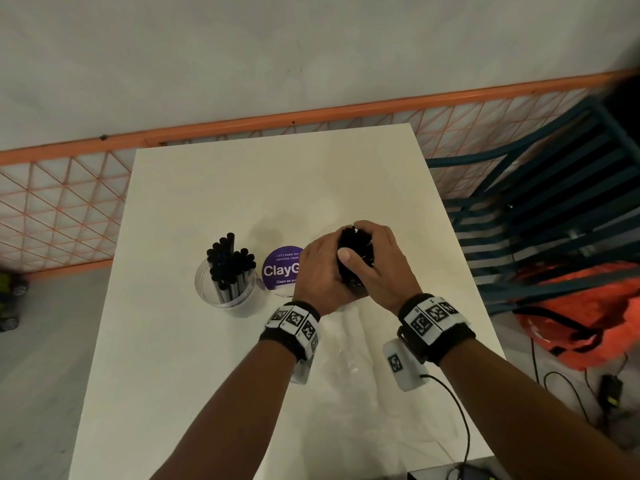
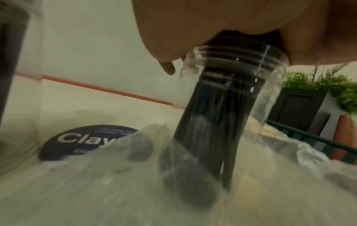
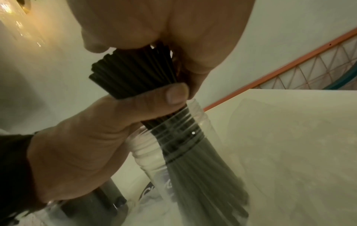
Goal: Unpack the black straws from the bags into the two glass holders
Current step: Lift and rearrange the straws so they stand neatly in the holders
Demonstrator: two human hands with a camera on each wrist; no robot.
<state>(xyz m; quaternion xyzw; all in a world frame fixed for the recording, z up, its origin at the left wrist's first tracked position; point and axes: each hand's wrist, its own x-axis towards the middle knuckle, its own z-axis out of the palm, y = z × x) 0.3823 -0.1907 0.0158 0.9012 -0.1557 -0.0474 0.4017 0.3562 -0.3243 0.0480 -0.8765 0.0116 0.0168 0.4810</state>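
Note:
A thick bundle of black straws (image 1: 356,244) stands upright at the table's middle, and both hands grip its top. My left hand (image 1: 318,275) wraps it from the left, thumb (image 3: 173,94) across the front. My right hand (image 1: 384,261) covers the right side and top. The bundle's lower part (image 3: 203,175) sits inside a clear threaded glass holder (image 2: 270,91), which the hands mostly hide in the head view. A second glass holder (image 1: 207,289) stands to the left with several black straws (image 1: 230,261) in it. A crumpled clear bag (image 1: 343,355) lies near my wrists.
A round purple sticker (image 1: 282,268) lies on the white table (image 1: 207,393) between the holders. An orange mesh fence (image 1: 62,209) runs behind. A teal slatted chair (image 1: 554,202) and an orange bag (image 1: 588,313) stand to the right. A black cable (image 1: 457,410) trails from my right wrist.

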